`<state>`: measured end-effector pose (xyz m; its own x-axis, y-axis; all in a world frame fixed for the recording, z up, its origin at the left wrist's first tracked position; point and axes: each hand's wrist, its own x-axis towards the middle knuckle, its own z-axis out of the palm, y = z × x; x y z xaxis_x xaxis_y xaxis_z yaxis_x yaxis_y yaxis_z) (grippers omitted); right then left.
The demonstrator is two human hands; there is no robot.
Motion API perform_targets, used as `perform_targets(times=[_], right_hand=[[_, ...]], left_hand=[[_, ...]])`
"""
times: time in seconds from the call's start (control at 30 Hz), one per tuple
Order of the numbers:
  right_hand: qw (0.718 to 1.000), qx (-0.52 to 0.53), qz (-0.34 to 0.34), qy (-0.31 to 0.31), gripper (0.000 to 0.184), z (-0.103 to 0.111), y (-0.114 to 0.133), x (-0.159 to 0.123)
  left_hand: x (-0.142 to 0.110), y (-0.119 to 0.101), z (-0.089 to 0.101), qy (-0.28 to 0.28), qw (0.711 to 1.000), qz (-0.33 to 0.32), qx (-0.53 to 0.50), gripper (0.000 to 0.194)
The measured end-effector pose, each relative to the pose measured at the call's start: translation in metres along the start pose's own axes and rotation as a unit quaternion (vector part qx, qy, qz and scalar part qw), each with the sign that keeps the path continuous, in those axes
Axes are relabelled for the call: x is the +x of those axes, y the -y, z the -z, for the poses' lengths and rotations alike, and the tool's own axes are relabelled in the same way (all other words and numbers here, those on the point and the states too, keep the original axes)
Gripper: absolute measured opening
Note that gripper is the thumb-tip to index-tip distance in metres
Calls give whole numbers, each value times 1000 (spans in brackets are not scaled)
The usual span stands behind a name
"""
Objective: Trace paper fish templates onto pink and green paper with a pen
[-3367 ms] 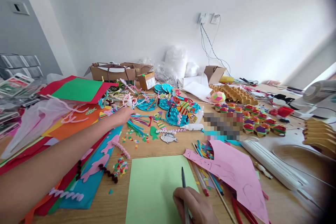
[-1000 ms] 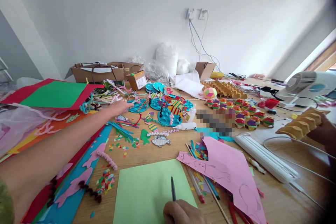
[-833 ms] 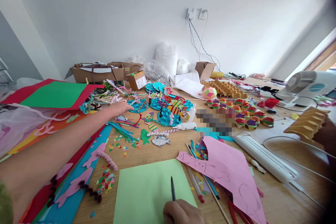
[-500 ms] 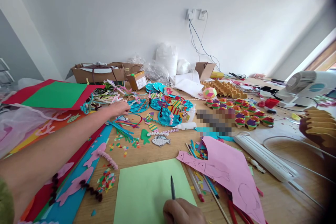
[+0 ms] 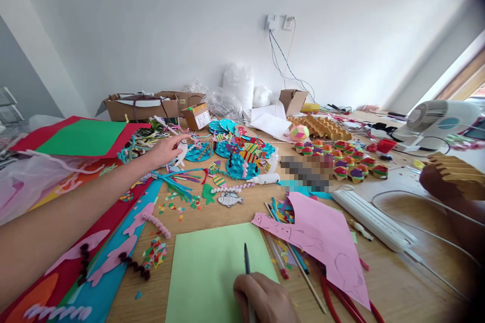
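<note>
My left hand (image 5: 165, 151) reaches far out over the left side of the table. Its thumb and fingers pinch a small white paper fish (image 5: 182, 152), which hangs roughly upright at the fingertips. Below it lie blue and coloured strips (image 5: 178, 184). Near the front, my right hand (image 5: 265, 297) is closed around a black pen (image 5: 247, 260), above a light green sheet of paper (image 5: 204, 267). The sheet looks blank where it shows. Beyond the sheet lies a grey-and-white drawn fish cutout (image 5: 230, 199). A pink sheet with pencilled fish (image 5: 329, 242) lies to the right.
Pink fish cutouts (image 5: 113, 262) rest on coloured sheets at left. Painted egg-carton pieces (image 5: 356, 161), a glue bottle (image 5: 265, 178) and a power strip (image 5: 373, 219) stand farther right. Red-handled scissors (image 5: 333, 298) lie partly under the pink sheet. A fan (image 5: 435, 121) is at far right.
My left hand has drawn back slightly to the left and up, and a white paper fish now shows at its fingers. The right hand still holds the pen over the green sheet.
</note>
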<state>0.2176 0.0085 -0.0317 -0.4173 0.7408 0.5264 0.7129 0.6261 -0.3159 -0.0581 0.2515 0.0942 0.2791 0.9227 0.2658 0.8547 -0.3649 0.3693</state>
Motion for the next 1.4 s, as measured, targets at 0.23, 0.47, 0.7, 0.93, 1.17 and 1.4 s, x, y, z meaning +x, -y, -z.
perform_targets(times=[0.23, 0.47, 0.7, 0.93, 1.17, 1.4], right_hand=[[986, 116, -88, -83, 13, 26, 10, 11], [928, 263, -227, -133, 10, 52, 24, 36], [823, 484, -290, -72, 20, 34, 34, 46], [819, 484, -305, -43, 18, 21, 38, 38], [844, 441, -304, -17, 15, 12, 43, 29], [875, 386, -292, 7, 7, 17, 34, 27]], left_hand=[[-56, -47, -2, 33, 973, 33, -227, 30], [-116, -95, -16, 115, 924, 77, -356, 25], [-169, -118, -36, 189, 867, 139, -439, 21], [-198, -114, -41, 211, 814, 190, -507, 27], [-214, -117, -40, 208, 780, 229, -543, 24], [-229, -95, -33, 184, 865, 152, -441, 15]])
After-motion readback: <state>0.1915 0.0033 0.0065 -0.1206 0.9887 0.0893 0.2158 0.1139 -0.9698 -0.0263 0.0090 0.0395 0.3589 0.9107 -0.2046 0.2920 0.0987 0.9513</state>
